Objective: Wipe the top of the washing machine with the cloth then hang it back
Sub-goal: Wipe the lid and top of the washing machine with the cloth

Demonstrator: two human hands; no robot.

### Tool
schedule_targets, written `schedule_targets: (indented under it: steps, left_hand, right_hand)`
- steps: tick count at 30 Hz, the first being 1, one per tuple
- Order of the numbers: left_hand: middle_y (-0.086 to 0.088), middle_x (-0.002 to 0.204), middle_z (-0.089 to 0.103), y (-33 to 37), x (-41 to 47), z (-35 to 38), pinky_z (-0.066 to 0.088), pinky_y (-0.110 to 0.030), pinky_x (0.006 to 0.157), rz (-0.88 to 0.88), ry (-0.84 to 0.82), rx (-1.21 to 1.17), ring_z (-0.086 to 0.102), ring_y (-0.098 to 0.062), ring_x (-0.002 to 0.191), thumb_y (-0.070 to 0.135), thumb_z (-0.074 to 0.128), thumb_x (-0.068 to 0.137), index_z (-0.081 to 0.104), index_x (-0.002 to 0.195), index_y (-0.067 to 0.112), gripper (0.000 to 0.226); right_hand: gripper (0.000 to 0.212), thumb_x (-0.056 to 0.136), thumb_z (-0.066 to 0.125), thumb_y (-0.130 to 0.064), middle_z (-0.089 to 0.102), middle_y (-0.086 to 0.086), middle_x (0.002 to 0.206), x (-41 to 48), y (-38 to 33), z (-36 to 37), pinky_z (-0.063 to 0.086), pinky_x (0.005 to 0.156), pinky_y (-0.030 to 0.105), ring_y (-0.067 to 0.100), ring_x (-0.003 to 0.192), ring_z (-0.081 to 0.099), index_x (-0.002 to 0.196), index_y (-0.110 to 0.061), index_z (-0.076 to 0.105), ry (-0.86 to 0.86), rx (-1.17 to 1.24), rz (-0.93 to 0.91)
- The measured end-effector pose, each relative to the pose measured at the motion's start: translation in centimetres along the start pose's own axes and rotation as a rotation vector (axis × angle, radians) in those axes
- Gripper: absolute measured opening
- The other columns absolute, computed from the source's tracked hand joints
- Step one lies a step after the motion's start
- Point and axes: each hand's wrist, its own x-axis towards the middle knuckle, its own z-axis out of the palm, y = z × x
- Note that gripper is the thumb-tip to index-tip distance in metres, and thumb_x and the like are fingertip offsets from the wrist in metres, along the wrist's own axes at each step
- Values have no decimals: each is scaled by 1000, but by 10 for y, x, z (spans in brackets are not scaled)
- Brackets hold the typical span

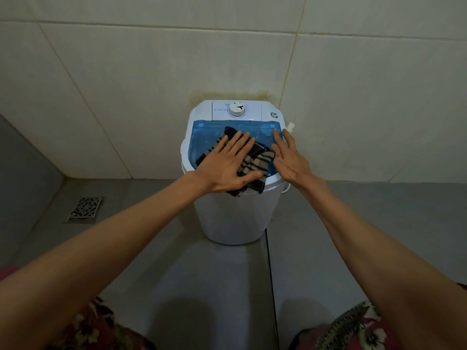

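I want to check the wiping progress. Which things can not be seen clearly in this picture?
Head view only:
- Lid under the cloth and left hand: covered, cleanliness unknown.
- Dial markings: too small to read.
- Where the cloth hangs: outside the picture.
- Right hand palm contact with the lid: hidden by the hand itself.

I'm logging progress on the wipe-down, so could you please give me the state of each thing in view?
cloth: spread flat on the lid, near edge hanging over the front.
washing machine: upright, blue lid closed.
left hand: flat, fingers spread, pressing the cloth.
right hand: flat on the lid's right side, beside the cloth.
dial: setting unreadable.
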Motion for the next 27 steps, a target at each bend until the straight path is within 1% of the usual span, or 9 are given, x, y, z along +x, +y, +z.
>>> schedule_targets:
  steps: [3, 6, 8, 11, 16, 18, 22, 24, 27]
  left_hand:
    - [-3, 164, 3, -29, -7, -7, -3, -39, 122, -3, 0, -14, -3, -16, 150, 78, 13, 83, 5, 156, 19, 94]
    - [-2, 164, 2, -78, -15, -14, -2, -39, 121, -192, -28, -53, -3, -16, 150, 81, 15, 79, 6, 156, 20, 99]
    - [-2, 164, -1, -91, -18, -12, -1, -40, 121, -264, -54, -81, -5, -17, 150, 79, 20, 83, 4, 156, 19, 96]
    - [-4, 164, -1, -84, -13, -8, -3, -41, 120, -276, -15, -89, -6, -19, 150, 73, 24, 88, 4, 156, 17, 90]
    - [-3, 164, 5, -60, 3, -6, -3, -40, 121, -138, 1, -23, -2, -16, 150, 71, 17, 90, 7, 156, 16, 87]
    - [-3, 164, 6, -61, 20, -9, -3, -40, 121, -178, -11, -65, 0, -16, 150, 70, 14, 89, 8, 156, 16, 86]
    - [-11, 163, -7, -52, 61, -14, -8, -43, 120, -416, -71, -105, -11, -24, 150, 64, 16, 95, -2, 154, 7, 84]
    - [-15, 162, -12, -35, 70, -12, -9, -41, 120, -418, -90, -144, -14, -26, 149, 60, 17, 97, -8, 153, 3, 83]
    - [-13, 162, -13, -13, 71, -16, -8, -38, 120, -315, -81, -276, -11, -23, 149, 54, 17, 100, -10, 153, 5, 77]
  right_hand:
    - [54, 105, 18, -43, -4, -6, 165, -1, 2, 2, 29, 114, 42, 24, 147, 25, 156, -33, 4, 16, 32, -2]
    - [54, 105, 17, -43, -4, -6, 165, -1, 1, 5, 28, 114, 41, 24, 147, 24, 157, -32, 4, 27, 32, -8]
    - [54, 105, 18, -42, -3, -5, 165, -1, 0, 6, 28, 114, 41, 24, 148, 23, 157, -31, 5, 52, 35, 2]
    - [54, 105, 18, -41, -2, -6, 165, -1, -2, 8, 28, 113, 40, 23, 148, 22, 157, -31, 5, 59, 26, 14]
    - [55, 105, 18, -42, -3, -5, 165, 1, 1, 8, 27, 114, 42, 23, 149, 19, 157, -30, 5, 57, 17, -2]
    - [55, 105, 18, -42, -3, -4, 165, 0, 1, 7, 26, 115, 42, 24, 149, 19, 157, -30, 5, 49, 12, -3]
    - [55, 105, 19, -41, -3, -4, 165, 0, 1, 7, 28, 115, 43, 24, 149, 19, 157, -30, 6, 60, 19, -9]
    - [54, 105, 20, -40, -2, -3, 165, 0, 1, 7, 29, 114, 43, 24, 148, 21, 157, -30, 7, 71, 24, 2]
    - [54, 105, 20, -39, -2, -4, 165, -1, 0, 6, 30, 113, 42, 24, 148, 23, 157, -31, 6, 63, 9, -5]
